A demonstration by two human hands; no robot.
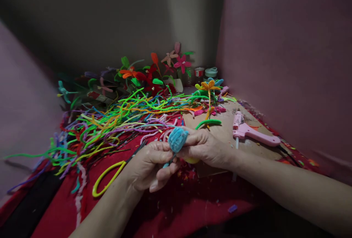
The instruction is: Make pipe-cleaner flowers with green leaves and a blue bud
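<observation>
A light blue pipe-cleaner flower (178,139), its fuzzy loops bunched into a bud shape, is held up between both hands over the front of the table. My left hand (152,163) pinches it low, near its short stem. The fingers of my right hand (206,146) close on its right side. Yellow-handled scissors (108,177) lie beside my left wrist, with the blades partly hidden behind that hand. Just behind my right hand is a green pipe-cleaner piece (208,122) on brown cardboard.
A pink glue gun (254,134) rests on the cardboard (225,131) at the right. Loose pipe cleaners (118,117) in several colours spread over the red cloth (176,214). Finished pipe-cleaner flowers (154,73) stand at the back near a jar (211,72). Walls rise behind and to the right.
</observation>
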